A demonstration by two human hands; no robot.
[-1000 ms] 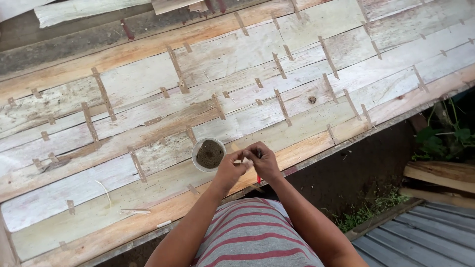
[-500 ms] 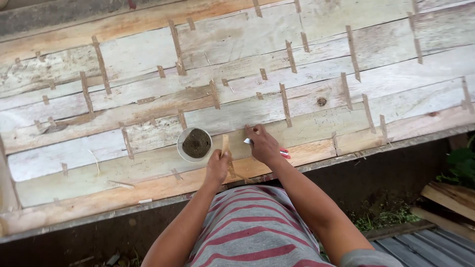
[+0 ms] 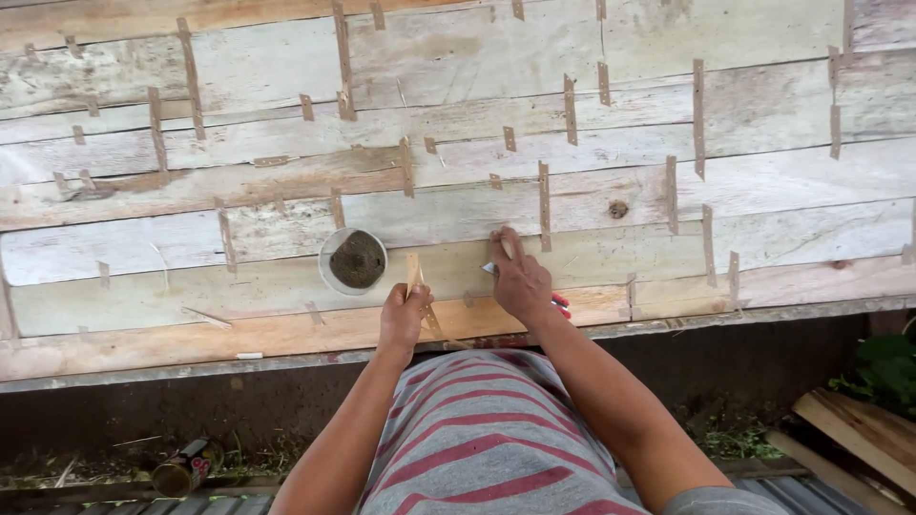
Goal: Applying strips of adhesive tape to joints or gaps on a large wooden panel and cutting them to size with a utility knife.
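1. Here the left hand (image 3: 404, 317) has its fingers clamped on a thin pale wooden strip (image 3: 416, 277) that points up over the boards.
2. The right hand (image 3: 520, 282) presses fingertips to the whitewashed plank table (image 3: 763, 191); whether those fingers pinch anything, I cannot tell.
3. A red-handled tool (image 3: 561, 305) shows just beside the right wrist.
4. A small round white cup of dark paste (image 3: 354, 259) stands just left of the strip.

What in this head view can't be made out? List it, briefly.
- Right hand: it covers most of the tool with the red handle; its kind is unclear.
- Thin pale wooden strip: the left hand hides its middle.
- Round white cup of dark material: the contents are too small to identify.
- Weathered whitish plank surface: cut off by the top and side edges.
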